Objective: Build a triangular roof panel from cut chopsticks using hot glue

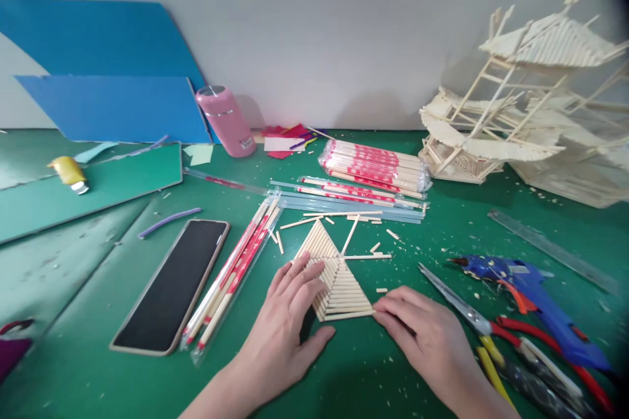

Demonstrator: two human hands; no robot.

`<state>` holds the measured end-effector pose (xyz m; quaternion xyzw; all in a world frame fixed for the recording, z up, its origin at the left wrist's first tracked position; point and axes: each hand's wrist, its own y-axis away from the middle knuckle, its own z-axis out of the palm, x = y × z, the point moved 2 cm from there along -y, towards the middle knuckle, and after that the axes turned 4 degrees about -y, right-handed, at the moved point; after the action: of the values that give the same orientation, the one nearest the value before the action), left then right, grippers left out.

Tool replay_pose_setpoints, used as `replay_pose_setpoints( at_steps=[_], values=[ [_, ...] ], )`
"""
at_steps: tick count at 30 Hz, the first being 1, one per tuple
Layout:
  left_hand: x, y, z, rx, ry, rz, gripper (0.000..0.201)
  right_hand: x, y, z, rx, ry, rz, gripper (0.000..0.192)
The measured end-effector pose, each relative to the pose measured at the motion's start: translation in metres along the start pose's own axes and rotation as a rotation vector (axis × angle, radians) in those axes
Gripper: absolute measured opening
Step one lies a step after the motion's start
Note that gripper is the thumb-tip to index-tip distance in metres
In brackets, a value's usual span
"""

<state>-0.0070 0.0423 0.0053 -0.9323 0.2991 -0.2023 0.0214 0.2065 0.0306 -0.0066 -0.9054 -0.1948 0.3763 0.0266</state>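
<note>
A small roof-like panel (pixel 344 291) made of cut chopstick pieces lies on the green table, its slats meeting along ridges. My left hand (pixel 289 314) rests on its left side with fingers stretched out and thumb apart. At the panel's lower right corner, my right hand (pixel 417 334) pinches the end of a chopstick piece (pixel 350 315) that forms the bottom edge. Two bare sticks (pixel 366 256) jut from the panel's top right side. Around it lie loose chopstick pieces (pixel 381 290) and scraps.
Scissors (pixel 457 301), pliers (pixel 535 334) and a blue glue gun (pixel 525 288) lie right. Wrapped chopsticks (pixel 238 268) and a phone (pixel 171 288) lie left. Behind are a chopstick bundle (pixel 376 167), a pink bottle (pixel 227 123) and a stick-built pagoda model (pixel 515 98).
</note>
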Motion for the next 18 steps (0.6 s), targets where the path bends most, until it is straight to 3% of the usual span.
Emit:
replay_pose_setpoints(
  at_steps=[6, 18],
  values=[
    [0.006, -0.004, -0.002, 0.022, -0.002, -0.038, 0.02, 0.001, 0.002, 0.001, -0.014, 0.029, -0.022, 0.016],
    [0.021, 0.007, -0.007, -0.006, 0.082, -0.049, 0.017, -0.009, 0.022, 0.004, -0.051, 0.079, -0.061, 0.018]
  ],
)
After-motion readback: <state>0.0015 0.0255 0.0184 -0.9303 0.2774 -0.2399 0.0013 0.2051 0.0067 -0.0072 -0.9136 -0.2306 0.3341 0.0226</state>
